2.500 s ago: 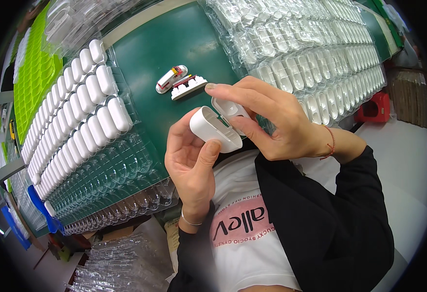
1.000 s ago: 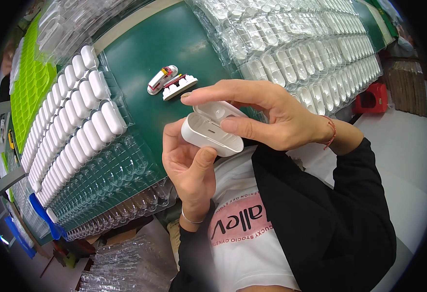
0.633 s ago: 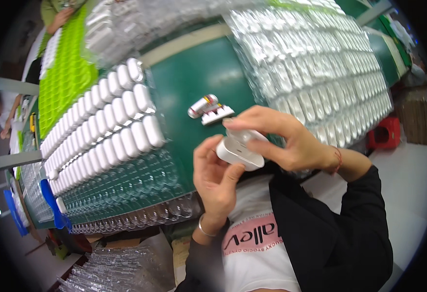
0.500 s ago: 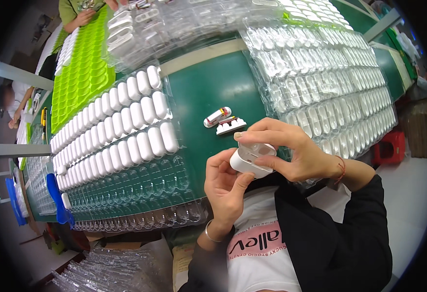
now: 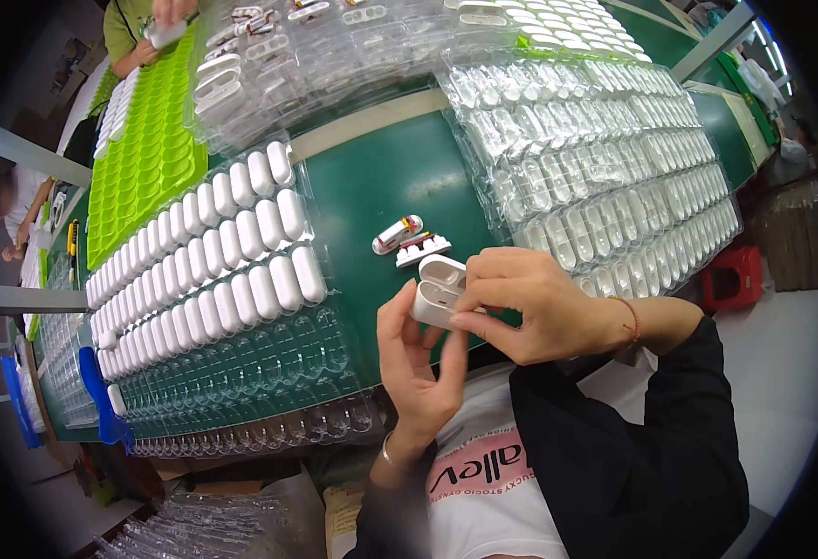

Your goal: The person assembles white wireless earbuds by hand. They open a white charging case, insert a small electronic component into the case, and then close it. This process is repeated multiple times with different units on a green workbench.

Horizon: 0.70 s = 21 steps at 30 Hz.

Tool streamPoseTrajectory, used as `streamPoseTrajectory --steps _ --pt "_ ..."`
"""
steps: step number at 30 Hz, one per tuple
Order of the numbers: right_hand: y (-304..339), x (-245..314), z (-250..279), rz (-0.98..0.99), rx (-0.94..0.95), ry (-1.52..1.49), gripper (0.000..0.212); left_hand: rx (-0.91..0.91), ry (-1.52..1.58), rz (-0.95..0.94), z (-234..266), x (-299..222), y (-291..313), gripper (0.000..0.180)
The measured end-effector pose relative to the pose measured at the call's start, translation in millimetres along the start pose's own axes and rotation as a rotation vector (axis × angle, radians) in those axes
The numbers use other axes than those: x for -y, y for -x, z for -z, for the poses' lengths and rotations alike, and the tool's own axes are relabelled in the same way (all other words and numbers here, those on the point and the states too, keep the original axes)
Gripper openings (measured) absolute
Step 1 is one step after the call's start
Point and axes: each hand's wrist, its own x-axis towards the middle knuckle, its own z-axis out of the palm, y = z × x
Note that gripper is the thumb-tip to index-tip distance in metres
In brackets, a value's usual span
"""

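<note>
Both my hands hold a white earbud charging case point(image 5: 435, 306) in front of my chest, its lid raised and its hollow inside showing. My left hand point(image 5: 418, 368) grips it from the left and below, with fingers and thumb round the body. On the right end my right hand point(image 5: 535, 307) closes its thumb and fingers on the case, hiding that end. Just beyond the case, on the green table point(image 5: 381, 182), lie an oblong white part with red and yellow bits point(image 5: 397, 235) and a white insert with a dark edge point(image 5: 423, 250).
To the left, a clear tray holds rows of white closed cases point(image 5: 241, 228), with a lime green tray point(image 5: 148, 158) behind. Clear trays of open white shells point(image 5: 604, 168) are at the right. More trays point(image 5: 334, 56) stand at the back. Another person's hand point(image 5: 171, 11) works at far left.
The case has moved a little left and its raised lid now shows plainly. My right fingers have shifted from across its top to its right end. The whole view has shifted slightly.
</note>
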Motion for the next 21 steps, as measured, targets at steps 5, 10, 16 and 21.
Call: streamPoseTrajectory --steps 5,10,16,21 --pt "5 3 -13 0.002 0.004 0.030 0.012 -0.072 -0.654 -0.290 3 6 6 0.078" --pt "2 0 -20 0.008 0.055 -0.044 0.010 -0.071 -0.771 -0.360 14 2 7 0.077" --pt "-38 -41 -1 0.148 0.052 0.315 0.013 -0.083 -0.766 -0.272 30 -9 18 0.077" --pt "-49 -53 -10 0.206 0.313 0.601 0.016 -0.081 -0.685 -0.207 33 -8 25 0.080"
